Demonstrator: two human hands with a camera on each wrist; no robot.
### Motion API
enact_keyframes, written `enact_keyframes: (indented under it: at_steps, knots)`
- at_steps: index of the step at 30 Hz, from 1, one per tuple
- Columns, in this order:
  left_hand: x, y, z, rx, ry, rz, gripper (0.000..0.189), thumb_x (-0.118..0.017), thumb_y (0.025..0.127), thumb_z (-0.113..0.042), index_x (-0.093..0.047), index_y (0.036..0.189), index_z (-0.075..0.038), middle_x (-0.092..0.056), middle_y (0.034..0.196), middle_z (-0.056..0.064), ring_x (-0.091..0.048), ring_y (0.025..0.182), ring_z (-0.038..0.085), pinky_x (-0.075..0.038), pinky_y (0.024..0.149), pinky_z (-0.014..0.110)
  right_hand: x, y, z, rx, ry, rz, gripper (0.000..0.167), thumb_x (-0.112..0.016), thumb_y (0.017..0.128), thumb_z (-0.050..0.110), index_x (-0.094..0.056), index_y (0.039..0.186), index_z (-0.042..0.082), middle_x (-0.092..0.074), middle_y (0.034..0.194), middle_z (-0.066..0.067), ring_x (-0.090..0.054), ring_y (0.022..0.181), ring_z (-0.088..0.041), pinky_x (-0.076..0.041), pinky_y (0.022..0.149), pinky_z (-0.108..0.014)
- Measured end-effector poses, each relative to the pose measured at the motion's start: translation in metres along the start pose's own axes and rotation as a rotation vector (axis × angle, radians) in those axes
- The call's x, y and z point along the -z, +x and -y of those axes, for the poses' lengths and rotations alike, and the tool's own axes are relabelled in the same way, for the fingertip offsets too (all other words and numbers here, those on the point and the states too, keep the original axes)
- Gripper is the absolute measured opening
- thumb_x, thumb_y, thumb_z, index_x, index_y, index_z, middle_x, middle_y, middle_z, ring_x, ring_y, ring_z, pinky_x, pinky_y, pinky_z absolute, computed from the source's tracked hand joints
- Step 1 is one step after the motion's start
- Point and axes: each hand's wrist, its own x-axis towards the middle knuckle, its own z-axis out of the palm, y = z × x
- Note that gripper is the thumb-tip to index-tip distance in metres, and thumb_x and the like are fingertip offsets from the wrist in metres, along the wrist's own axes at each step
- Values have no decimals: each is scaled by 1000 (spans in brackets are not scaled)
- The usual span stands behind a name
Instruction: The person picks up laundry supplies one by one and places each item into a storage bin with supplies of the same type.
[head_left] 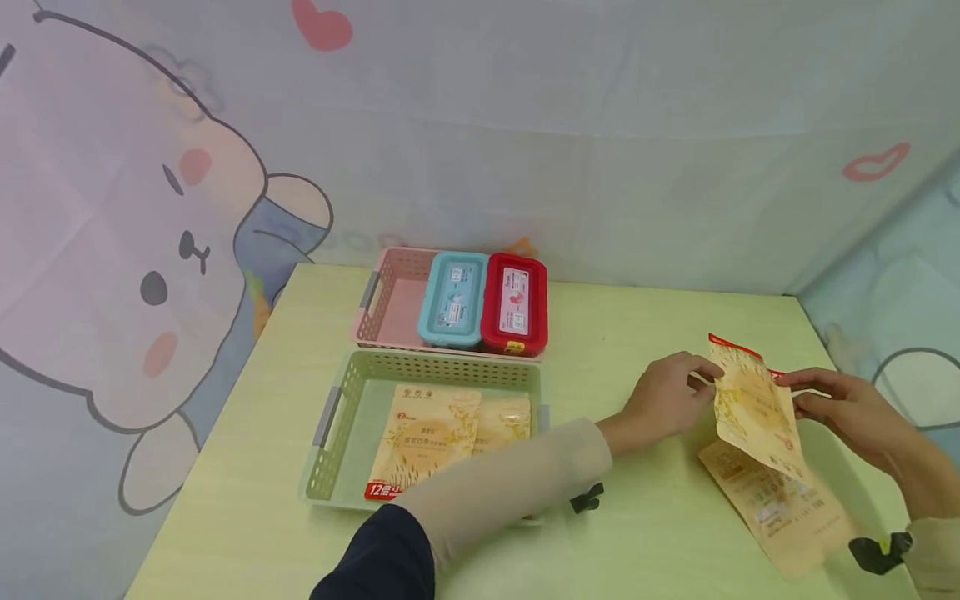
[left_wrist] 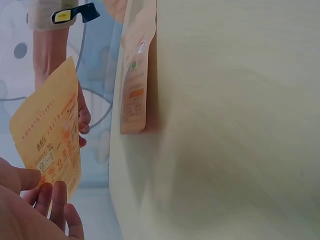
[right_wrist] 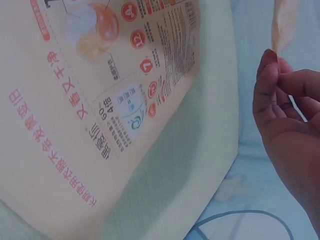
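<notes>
At the right of the head view, a yellow pouch (head_left: 753, 404) with a red top edge is held up between both hands. My left hand (head_left: 660, 400) pinches its left edge, thumb on one side. My right hand (head_left: 862, 417) pinches the opposite edge; in the right wrist view the fingertips of the right hand (right_wrist: 290, 95) close on a pouch edge. A second pouch (head_left: 783, 508), its printed back showing, slants below the first, close over the table, its near end blurred. The left wrist view shows the held pouch (left_wrist: 55, 130) above my left hand (left_wrist: 30, 205).
Left of the hands, a green basket (head_left: 442, 361) holds two yellow pouches (head_left: 423, 437), partly hidden by my left sleeve (head_left: 517, 467). Behind it, a pink basket (head_left: 393, 304) contains a blue lidded box (head_left: 453, 300) and a red lidded box (head_left: 515, 304). A printed curtain hangs behind the table (head_left: 637, 333).
</notes>
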Motion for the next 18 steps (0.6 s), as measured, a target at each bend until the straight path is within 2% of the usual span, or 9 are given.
enact_keyframes:
  at_steps: [4, 9, 13, 18]
  knots:
    - [9, 4, 2, -17, -33, -16, 19, -65, 106, -14, -75, 121, -19, -70, 117, -12, -63, 93, -9, -47, 71, 7, -5, 1, 3, 71, 74, -12, 30, -50, 110, -3, -62, 138, 1, -57, 135, 10, -64, 99, -9, -57, 84, -21]
    - [19, 7, 1, 5, -61, -36, 17, -68, 106, -19, -76, 121, -21, -70, 117, -15, -63, 95, -8, -48, 69, 9, -8, 4, 9, 88, 14, -32, 32, -51, 110, -3, -60, 139, 4, -55, 135, 11, -67, 98, -7, -56, 82, -20]
    - [27, 9, 0, 4, -68, -68, 17, -69, 105, -20, -77, 120, -22, -70, 115, -15, -63, 94, -8, -49, 68, 10, -13, 5, 15, 80, 6, -56, 31, -55, 108, -2, -61, 138, 5, -62, 132, 14, -69, 95, -9, -56, 81, -20]
    - [36, 13, 7, -37, -70, -116, 16, -70, 105, -21, -78, 118, -22, -73, 114, -14, -64, 92, -7, -49, 71, 8, -21, 9, 24, 119, 180, -109, 29, -52, 109, -4, -63, 135, 2, -71, 126, 9, -71, 100, -9, -59, 76, -22]
